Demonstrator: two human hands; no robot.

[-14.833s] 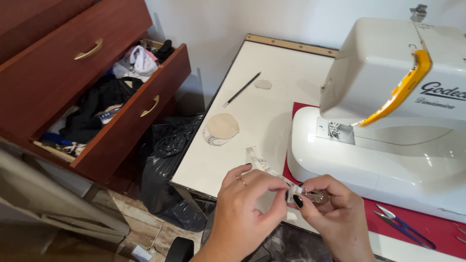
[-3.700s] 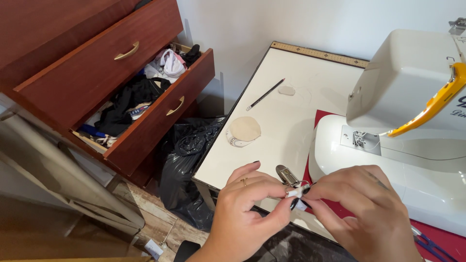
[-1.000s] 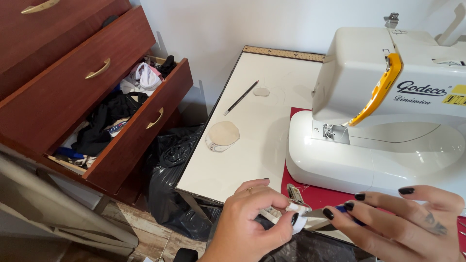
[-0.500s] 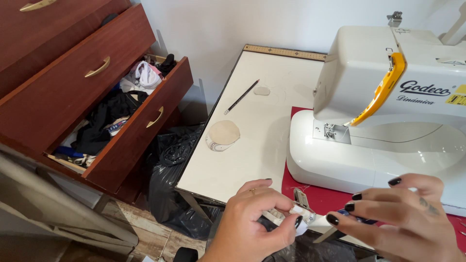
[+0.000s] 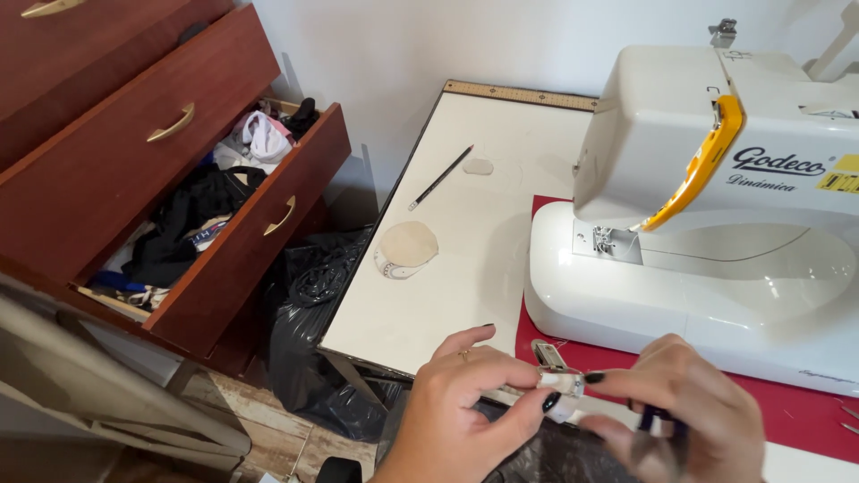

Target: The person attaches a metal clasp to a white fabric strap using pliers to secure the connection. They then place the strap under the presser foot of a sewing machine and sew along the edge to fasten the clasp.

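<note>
I am looking down at both of my hands working just in front of the sewing machine (image 5: 698, 224), at the near edge of the table (image 5: 447, 295). My left hand (image 5: 456, 407) is pinching a small white and metal piece (image 5: 557, 380) between thumb and fingertips, closed narrowly on it. The piece is sitting just in front of the machine's base, over the near edge of the red mat (image 5: 573, 344), and its long axis is running from the machine's base back toward me, tilted a little to the left. What kind of part it is, I cannot tell; it is too small.

My right hand (image 5: 680, 420) is coming in from the side of the piece that lies under the machine's arm, its dark-nailed fingertip touching the end of the piece. That hand is curled narrowly, and something dark is showing inside the curl, but I cannot tell what it is holding.

So the piece is lying between my two hands, to the right of the left hand and to the left of the right, and the left hand is the one carrying it.

Further from the machine, a pencil (image 5: 440, 177), a small pale oval (image 5: 478, 166) and a round tan disc (image 5: 405, 248) are lying on the white tabletop. Beyond the table's left edge, well away from the machine, a drawer (image 5: 242, 241) is standing open with clothes in it, above a black bag (image 5: 313, 295).
</note>
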